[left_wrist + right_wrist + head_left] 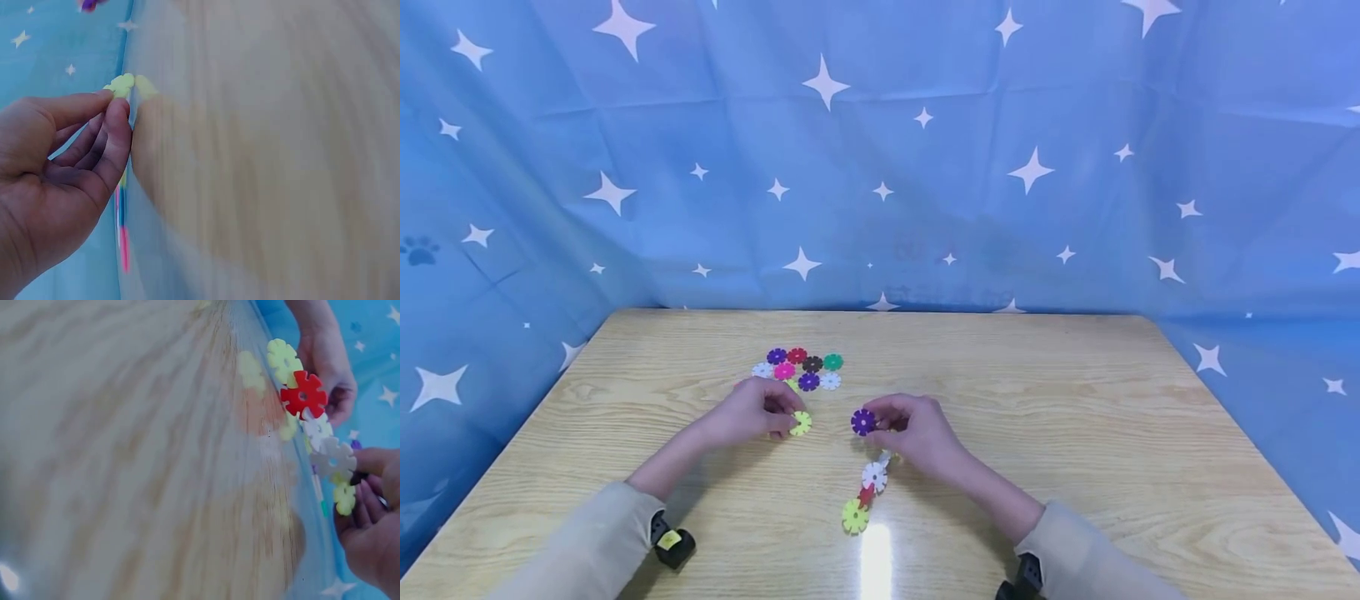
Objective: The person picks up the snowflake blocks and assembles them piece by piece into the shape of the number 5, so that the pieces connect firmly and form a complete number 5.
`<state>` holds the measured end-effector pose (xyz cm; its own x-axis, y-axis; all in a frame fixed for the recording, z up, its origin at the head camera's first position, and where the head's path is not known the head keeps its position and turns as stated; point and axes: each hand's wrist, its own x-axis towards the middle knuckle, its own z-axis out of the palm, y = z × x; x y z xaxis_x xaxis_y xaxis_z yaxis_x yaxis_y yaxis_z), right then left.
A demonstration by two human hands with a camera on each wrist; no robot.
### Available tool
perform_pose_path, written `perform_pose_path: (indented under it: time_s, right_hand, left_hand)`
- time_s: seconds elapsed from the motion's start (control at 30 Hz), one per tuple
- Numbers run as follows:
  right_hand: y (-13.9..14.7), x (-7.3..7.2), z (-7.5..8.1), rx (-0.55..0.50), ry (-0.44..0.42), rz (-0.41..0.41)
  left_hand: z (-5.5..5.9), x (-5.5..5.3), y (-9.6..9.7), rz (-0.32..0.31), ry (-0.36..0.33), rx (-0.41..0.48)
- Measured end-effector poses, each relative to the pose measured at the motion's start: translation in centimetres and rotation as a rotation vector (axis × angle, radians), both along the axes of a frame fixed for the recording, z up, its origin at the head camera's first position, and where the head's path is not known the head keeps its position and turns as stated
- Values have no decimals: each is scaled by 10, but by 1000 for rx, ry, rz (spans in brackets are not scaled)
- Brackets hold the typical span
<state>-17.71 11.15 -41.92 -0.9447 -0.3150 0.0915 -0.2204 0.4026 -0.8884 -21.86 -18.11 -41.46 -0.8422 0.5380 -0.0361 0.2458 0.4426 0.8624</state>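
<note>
My left hand (754,410) pinches a yellow-green notched snowflake disc (802,423) by its edge, low over the table. To its right, my right hand (917,432) grips a chain of interlocked snowflake discs, with a purple disc (862,422) at its fingertips. From that hand the chain runs toward the near side through a white disc (874,477) and a red disc (866,497) to a yellow disc (854,517). Another yellow disc (344,497) shows by the fingers in the right wrist view. My right fingers partly hide the chain's upper part.
Loose snowflake discs in several colours, among them a pink disc (784,371) and a green disc (832,362), lie just beyond my left hand. The wooden table (1075,400) ends at a blue star-patterned cloth (925,183) behind.
</note>
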Motion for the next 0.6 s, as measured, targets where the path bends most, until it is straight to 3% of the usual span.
perform_pose_path:
  time_s: [0.17,0.6]
  right_hand:
    - [1,1,0,11,8,3]
    - [4,3,-1,10,2,14]
  left_hand:
    - [3,5,19,-41,13,11]
    - [5,11,42,-22,36,134]
